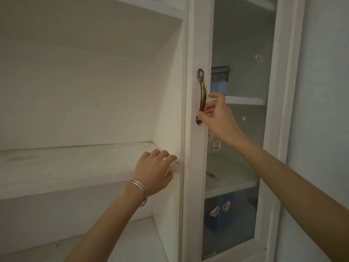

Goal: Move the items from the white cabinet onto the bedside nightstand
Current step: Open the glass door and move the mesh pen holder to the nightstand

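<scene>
The right hand [217,115] pinches the lower part of the bronze door handle [201,95] between thumb and fingers, closed on it. The left hand [155,170], a silver bangle [138,190] at its wrist, lies loosely spread and holding nothing on the front edge of a bare shelf [66,167] of the white cabinet [184,53], fingertips by the upright post. Behind the glass door [243,53], just past the right hand, sit a dark mesh basket [220,74] over something blue; below that hand are a pen [211,174] on a shelf, cartoon stickers [217,145] and a blue box [226,212].
</scene>
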The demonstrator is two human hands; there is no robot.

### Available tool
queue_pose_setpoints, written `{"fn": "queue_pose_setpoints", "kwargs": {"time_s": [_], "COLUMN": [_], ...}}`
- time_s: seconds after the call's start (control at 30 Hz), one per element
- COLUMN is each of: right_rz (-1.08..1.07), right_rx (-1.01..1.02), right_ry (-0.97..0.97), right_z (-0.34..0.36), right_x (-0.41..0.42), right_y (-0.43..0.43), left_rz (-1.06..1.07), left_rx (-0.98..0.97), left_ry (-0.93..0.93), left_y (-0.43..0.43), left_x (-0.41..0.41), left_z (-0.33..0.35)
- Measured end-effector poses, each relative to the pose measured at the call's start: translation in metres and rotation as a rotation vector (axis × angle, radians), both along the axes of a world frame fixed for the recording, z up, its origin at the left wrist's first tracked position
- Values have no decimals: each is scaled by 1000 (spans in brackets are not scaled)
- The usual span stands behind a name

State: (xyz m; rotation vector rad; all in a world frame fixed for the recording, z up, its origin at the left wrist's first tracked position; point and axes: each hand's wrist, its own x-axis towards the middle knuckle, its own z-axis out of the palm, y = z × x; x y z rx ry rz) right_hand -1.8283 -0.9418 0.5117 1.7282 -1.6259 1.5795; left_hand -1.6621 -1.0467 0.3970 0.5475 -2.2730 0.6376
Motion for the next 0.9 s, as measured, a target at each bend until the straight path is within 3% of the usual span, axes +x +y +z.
{"fn": "queue_pose_setpoints", "kwargs": {"time_s": [0.9], "right_rz": [-344], "right_rx": [114], "right_ry": [123], "right_z": [3], "right_x": [16], "right_y": [-14], "left_rz": [7], "left_rx": [71], "left_ry": [179], "left_y": [13], "left_x": [-7], "left_z": [-35]}}
